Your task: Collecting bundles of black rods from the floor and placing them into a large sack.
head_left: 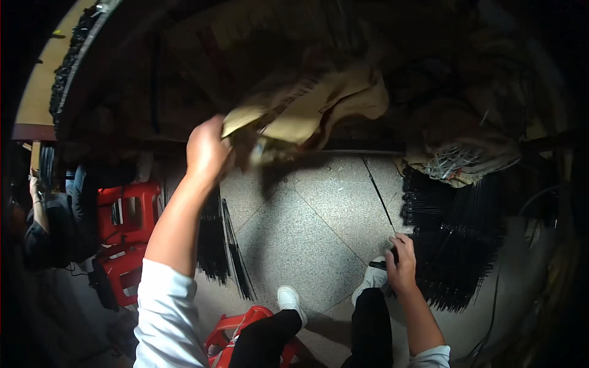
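Observation:
My left hand (208, 149) is closed on the edge of a yellow-brown sack (304, 116) with dark printing, which is partly blurred. Below that edge, beside my fingers, is a smeared pale bundle (267, 153) that I cannot make out. Lower right, my right hand (402, 264) has its fingers curled round a thin black rod (378, 193). The rod slants up and away to the left over the floor, and a short black end (377, 265) pokes out on the near side of the hand, above my white shoe.
Piles of thin black rods lie at right (454, 239) and left (211, 239). A second sack (457, 156) at the right holds pale wiry pieces. Red stools stand at left (129, 214) and beneath me (236, 325). Another person's arm (38, 205) shows far left.

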{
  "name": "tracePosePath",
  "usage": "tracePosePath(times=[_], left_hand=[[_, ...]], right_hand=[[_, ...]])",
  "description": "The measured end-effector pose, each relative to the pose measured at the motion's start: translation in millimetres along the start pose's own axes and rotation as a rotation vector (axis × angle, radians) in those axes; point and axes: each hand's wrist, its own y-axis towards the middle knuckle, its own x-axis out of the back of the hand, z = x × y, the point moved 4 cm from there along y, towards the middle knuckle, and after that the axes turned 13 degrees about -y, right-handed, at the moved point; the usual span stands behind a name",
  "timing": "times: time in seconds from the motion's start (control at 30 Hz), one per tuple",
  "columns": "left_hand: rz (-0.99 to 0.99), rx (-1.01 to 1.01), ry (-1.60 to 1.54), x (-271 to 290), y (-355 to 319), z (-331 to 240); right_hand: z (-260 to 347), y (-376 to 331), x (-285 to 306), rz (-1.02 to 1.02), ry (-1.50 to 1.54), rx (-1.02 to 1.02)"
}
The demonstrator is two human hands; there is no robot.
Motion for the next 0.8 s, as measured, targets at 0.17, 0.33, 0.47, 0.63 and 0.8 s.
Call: tracePosePath(times=[0.17,0.33,0.47,0.63,0.8], left_hand=[[0.283,0.631,-0.968,55.0,-73.4,-3.2],[0.150,0.991,-1.320,61.5,-159.2,1.7],[0.081,1.037,-1.239,56.4,-174.5,10.2],[0.214,0.727,-0.511,101.0,-189.8,89.5],[0.228,0.737,0.008,136.3,-235.8,150.7]], right_hand=[[2.5,3.9,-44.0,0.196,0.850,-0.798],[125.5,34.3,-15.2,0.491,1.861,-0.568],[101.9,27.2,-22.0,0.416,1.689,-0.658],[28.8,56.4,31.8,-0.010,0.747,-0.737],[64.1,84.9,58.1,0.014,0.651,-0.617]])
